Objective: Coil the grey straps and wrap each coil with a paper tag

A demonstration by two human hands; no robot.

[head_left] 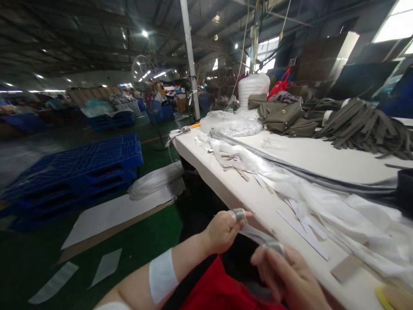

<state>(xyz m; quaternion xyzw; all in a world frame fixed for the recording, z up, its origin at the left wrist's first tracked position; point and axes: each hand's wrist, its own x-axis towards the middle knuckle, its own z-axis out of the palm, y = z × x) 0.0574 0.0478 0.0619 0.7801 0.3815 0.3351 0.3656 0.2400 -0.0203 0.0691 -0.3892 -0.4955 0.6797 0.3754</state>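
Left hand (222,232) pinches one end of a thin pale strip (256,234), and my right hand (290,271) curls its fingers round the other end, though it is a bit blurry. The strip crosses the small gap between my hands. Shiny grey bands (238,214) go round a finger on each hand.

Just beside my hands is the edge of the white table (322,157), running from 11 o'clock down to 4 o'clock. On the 9 o'clock side I have open air over the green floor (166,228).

At 2 o'clock, a big messy heap of white cloth (309,193) takes up the near side of the table, with paper bits by it. Long grey strips (290,167) lie behind it. White tabletop shows past those. Dark green strips (368,125) are piled farther off at 2 o'clock, dark green bags (284,114) at 1, and crumpled clear plastic (229,122) at 12.

Blue pallets (84,155) block the floor at 10 o'clock. Nearer, a white board (119,219) lies flat.
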